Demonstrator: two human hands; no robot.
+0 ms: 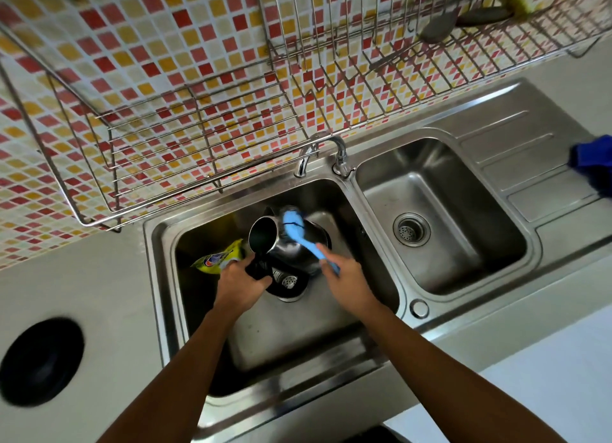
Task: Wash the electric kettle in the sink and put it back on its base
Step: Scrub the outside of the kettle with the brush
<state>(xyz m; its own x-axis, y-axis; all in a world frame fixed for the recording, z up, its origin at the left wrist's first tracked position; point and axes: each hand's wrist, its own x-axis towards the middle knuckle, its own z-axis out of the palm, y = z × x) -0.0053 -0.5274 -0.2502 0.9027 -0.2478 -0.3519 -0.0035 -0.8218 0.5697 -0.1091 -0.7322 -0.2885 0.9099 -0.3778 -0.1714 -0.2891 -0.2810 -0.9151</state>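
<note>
Tilting the kettle (284,247) over the left sink (159,277) basin keeps runoff at the drain; the left hand (240,285) grips its black handle, mouth turned leftward, so the steel side faces the brush (296,227), which the right hand (347,277) holds closed around its handle (head blurred); the base (41,359) waits on the tabletop (99,277).

A home kitchen: double steel sink (440,164), mosaic tiles (159,45), dish rack (381,88).

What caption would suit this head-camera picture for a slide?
Over the left sink basin, the left hand grips the steel kettle while the right hand scrubs it with a blue brush.
</note>
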